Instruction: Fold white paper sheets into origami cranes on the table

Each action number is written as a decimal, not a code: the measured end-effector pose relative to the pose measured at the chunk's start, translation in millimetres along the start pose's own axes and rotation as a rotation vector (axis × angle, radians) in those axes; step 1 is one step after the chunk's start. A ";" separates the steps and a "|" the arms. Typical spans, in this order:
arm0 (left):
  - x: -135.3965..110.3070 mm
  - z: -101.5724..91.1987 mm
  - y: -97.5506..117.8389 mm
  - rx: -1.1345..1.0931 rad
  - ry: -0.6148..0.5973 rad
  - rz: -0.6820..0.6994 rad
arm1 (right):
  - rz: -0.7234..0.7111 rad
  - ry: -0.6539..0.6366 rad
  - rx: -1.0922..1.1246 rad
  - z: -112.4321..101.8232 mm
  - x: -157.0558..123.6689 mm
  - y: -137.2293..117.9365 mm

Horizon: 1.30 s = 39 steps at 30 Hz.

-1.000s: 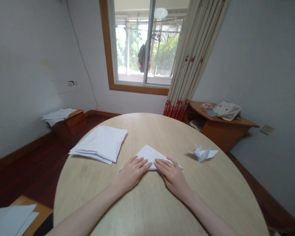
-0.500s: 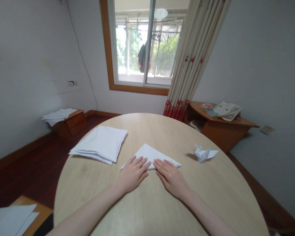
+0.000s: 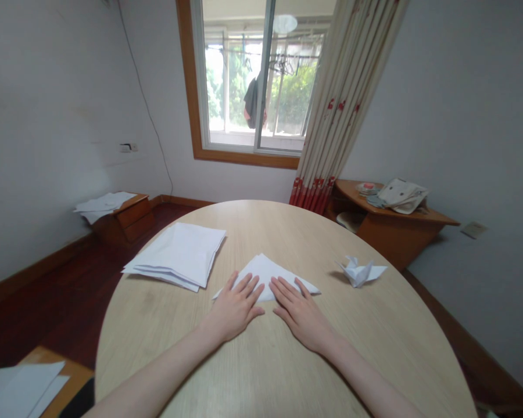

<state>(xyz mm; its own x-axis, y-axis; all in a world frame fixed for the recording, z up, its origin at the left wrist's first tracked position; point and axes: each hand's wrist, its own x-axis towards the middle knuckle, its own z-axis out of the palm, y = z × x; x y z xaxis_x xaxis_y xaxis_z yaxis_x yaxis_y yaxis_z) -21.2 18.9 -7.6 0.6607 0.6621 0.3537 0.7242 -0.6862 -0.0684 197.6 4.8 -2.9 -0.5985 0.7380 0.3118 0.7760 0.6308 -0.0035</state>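
Observation:
A white sheet folded into a triangle (image 3: 267, 271) lies flat near the middle of the round wooden table (image 3: 261, 371). My left hand (image 3: 236, 305) rests open on its near left part, fingers stretched flat. My right hand (image 3: 299, 310) lies open on its near right part, fingers spread and pointing away from me. The fingertips of both hands press on the paper, and the near edge of the triangle is hidden under them.
A stack of white sheets (image 3: 178, 253) lies on the table at the left. A folded paper figure (image 3: 359, 271) sits at the right. A low cabinet with papers (image 3: 113, 210) stands by the left wall, a wooden desk (image 3: 392, 217) with a bag by the right.
Both hands have slid a little forward over the triangle, their fingers spread wider and flatter. The paper's right tip has drawn in slightly to the left.

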 end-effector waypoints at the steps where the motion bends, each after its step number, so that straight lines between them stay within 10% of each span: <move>1: 0.2 -0.3 -0.2 0.006 0.002 0.006 | 0.001 -0.010 -0.001 0.4 0.1 0.3; 23: -2.5 5.1 23.0 -0.059 -0.054 0.053 | 0.047 -0.162 0.099 8.6 0.8 5.8; 39: 2.6 -8.3 9.1 -0.172 -0.132 -0.015 | -0.015 0.048 0.178 2.9 -0.8 5.8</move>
<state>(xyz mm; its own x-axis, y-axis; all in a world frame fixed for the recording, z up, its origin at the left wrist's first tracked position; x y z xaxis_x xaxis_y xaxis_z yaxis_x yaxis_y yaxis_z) -14.6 11.8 0.4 0.6783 0.6989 0.2271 0.6975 -0.7095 0.1001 202.0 8.6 -5.9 -0.5958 0.7187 0.3584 0.7172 0.6770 -0.1653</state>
